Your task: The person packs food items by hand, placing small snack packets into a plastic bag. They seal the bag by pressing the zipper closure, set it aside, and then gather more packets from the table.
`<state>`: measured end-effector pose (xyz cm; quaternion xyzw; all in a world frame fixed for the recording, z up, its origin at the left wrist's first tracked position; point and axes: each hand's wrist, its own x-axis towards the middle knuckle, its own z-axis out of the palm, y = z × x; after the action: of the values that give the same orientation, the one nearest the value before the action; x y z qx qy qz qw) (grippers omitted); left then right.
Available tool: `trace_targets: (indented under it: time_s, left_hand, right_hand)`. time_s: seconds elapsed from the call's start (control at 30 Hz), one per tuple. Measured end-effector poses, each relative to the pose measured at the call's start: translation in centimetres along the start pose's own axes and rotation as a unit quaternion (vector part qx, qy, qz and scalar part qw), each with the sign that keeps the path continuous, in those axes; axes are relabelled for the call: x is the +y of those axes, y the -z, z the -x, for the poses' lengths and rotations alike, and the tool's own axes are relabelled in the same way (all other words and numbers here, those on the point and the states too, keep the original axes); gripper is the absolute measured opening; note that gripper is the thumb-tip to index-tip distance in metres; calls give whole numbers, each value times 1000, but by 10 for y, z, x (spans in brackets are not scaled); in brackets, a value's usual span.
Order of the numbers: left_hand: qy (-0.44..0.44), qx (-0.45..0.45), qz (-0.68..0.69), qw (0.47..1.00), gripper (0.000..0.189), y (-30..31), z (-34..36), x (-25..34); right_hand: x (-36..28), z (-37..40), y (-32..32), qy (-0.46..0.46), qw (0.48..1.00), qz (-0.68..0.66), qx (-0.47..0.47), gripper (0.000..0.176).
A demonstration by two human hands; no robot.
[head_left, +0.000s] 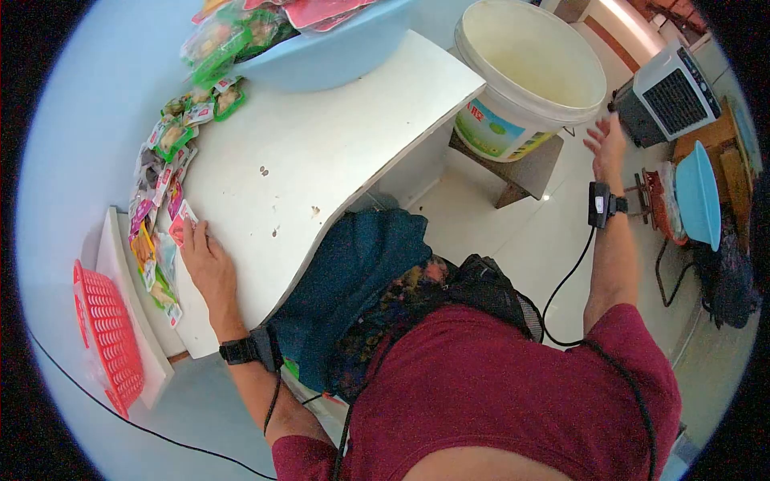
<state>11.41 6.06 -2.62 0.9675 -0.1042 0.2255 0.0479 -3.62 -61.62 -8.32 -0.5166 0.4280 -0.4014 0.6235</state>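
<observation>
My left hand [210, 271] rests at the left of the white table [321, 152], its fingers on a small red-and-white snack packet [182, 220]; the thumb is hidden. Beside it, a row of colourful snack packets [164, 180] runs along the table's left edge, in green, purple, yellow and white wrappers. My right hand [607, 150] is held out over the floor to the right of a large white bucket [505, 132]. Its fingers are apart and it holds nothing. The inside of the bucket shows only a pale, bare wall.
A light blue basin [337, 60] heaped with packets stands at the table's far end. The bucket sits on a low stool [521, 171]. A red basket [108, 329] is at the left. An air cooler [670, 94] and blue basin [698, 196] stand right. Cables run from both wrists.
</observation>
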Motion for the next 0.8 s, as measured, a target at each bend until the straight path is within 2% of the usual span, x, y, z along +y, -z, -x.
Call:
trace_targets:
  time_s: [0.07, 0.13, 0.17, 0.23, 0.27, 0.37, 0.47, 0.53, 0.7, 0.8]
  left_hand:
    - [-14, 9, -4, 1000, 30, -2, 0, -3]
    - [-23, 15, -1, 1000, 30, -5, 1, -5]
    - [-23, 16, 3, 1000, 30, -6, 1, -6]
    - [-20, 17, 8, 1000, 30, -2, 0, -5]
    - [-18, 17, 11, 1000, 30, 1, 1, 0]
    - [-12, 16, 17, 1000, 30, 4, 0, 4]
    - [-5, 16, 13, 1000, 30, 3, 0, 3]
    - [-1, 18, 14, 1000, 30, 2, -2, 5]
    - [5, 14, 26, 1000, 29, 7, 0, 8]
    - [9, 16, 22, 1000, 29, 6, 0, 7]
  right_hand:
    - [84, -49, 49, -23, 998, 53, -15, 44]
    - [168, -73, 95, -98, 969, 223, -47, 40]
    - [203, -74, 108, -167, 945, 270, -77, 40]
    - [251, -56, 116, -335, 913, 201, -117, 41]
    - [270, -47, 118, -382, 907, 139, -114, 42]
    - [275, -7, 92, -414, 908, -16, -64, 30]
    - [271, 7, 86, -435, 884, -168, -7, 22]
    - [281, 5, 87, -392, 905, -168, 7, 19]
    - [312, -19, 113, -438, 873, -208, -54, 22]
    - [280, 11, 89, -399, 907, -123, 48, 19]
